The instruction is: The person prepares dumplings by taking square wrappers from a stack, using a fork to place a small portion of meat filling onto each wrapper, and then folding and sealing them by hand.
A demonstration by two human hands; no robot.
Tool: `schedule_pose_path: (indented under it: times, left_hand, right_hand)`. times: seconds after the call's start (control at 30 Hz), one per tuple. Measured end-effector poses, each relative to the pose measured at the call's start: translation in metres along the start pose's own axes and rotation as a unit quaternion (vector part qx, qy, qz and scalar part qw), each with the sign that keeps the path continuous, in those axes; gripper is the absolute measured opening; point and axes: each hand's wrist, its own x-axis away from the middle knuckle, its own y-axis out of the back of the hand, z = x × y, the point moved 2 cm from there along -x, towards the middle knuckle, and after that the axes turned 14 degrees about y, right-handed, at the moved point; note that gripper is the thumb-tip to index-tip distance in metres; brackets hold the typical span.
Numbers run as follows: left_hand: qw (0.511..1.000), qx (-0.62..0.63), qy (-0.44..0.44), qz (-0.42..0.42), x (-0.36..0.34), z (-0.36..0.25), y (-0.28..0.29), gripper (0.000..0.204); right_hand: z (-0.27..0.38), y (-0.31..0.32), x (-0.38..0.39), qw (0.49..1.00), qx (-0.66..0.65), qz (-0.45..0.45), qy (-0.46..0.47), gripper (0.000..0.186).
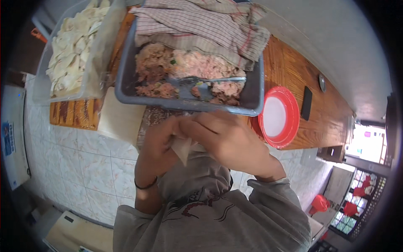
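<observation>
My left hand and my right hand meet in front of my body, fingers closed together around a pale dough wrapper. One pointed corner of the wrapper hangs below the fingers; the rest is hidden by my hands. Just beyond them stands a grey-blue tub of pink minced filling flecked with green. A metal fork lies on the filling. Left of my hands, a stack of pale flat sheets rests at the table's near edge.
A checked cloth covers the tub's far part. At the far left, a clear plastic bin holds many folded dumplings. Right of the tub stand a red bowl with a white inside, a dark flat phone-like slab and a small metal disc.
</observation>
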Motion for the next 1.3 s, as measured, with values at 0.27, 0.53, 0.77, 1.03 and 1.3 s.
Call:
schedule_pose_path:
  times: [0.27,0.53,0.77,1.03,1.3]
  left_hand:
    - [0.914,0.370,0.167,-0.021,-0.003,0.031,-0.026,0.047]
    - [0.971,0.187,0.085,-0.125,-0.007,0.009,-0.035,0.029]
    - [0.964,0.201,0.053,-0.167,0.000,-0.009,-0.040,0.024]
    - [0.954,0.231,0.072,-0.176,0.013,-0.032,-0.029,0.032]
    - [0.987,0.084,0.025,-0.137,0.010,-0.029,-0.030,0.033]
  right_hand:
    - [-0.034,0.005,0.164,0.858,0.284,-0.195,-0.381,0.022]
    - [-0.025,-0.011,0.169,0.831,0.320,-0.077,-0.449,0.050]
    - [-0.021,-0.005,0.029,0.949,0.296,-0.092,-0.054,0.071]
    - [-0.032,-0.001,0.003,0.953,0.275,-0.115,-0.053,0.089]
    - [-0.047,0.017,0.025,0.979,-0.018,-0.166,-0.118,0.058]
